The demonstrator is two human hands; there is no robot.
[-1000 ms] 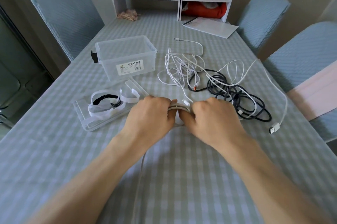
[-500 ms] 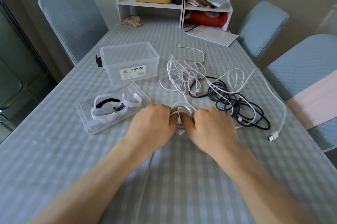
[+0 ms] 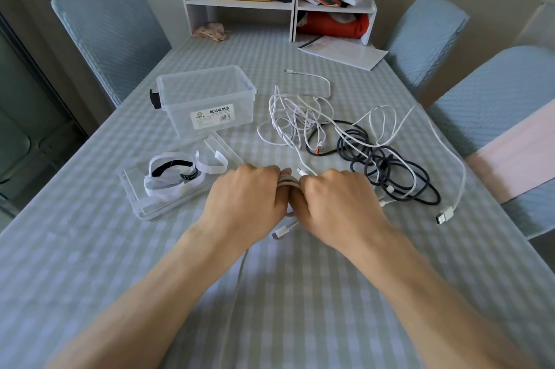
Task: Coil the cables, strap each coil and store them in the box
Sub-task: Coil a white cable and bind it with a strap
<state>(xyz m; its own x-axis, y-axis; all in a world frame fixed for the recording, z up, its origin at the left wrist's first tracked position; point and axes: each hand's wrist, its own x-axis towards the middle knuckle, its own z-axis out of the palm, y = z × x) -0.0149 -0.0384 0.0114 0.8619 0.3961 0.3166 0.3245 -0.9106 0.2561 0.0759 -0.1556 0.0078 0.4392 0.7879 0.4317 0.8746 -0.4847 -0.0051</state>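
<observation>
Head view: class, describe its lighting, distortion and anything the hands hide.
Head view: soft, even light, with faint shadows under the left hand and right hand; wide-angle bending curves the chairs and table edges; the white cable coil is mostly hidden between the hands.

A table (image 3: 300,308) under a pale green-and-white checked cloth carries a clear plastic box (image 3: 207,101) at the left, with its lid (image 3: 168,191) lying just in front of it, and a tangle of white cables (image 3: 300,116) and a dark cable (image 3: 387,164) spread to the right. At the far end stand a white shelf unit (image 3: 294,5), a sheet of paper (image 3: 345,51) and a small crumpled pinkish thing (image 3: 210,32)
</observation>
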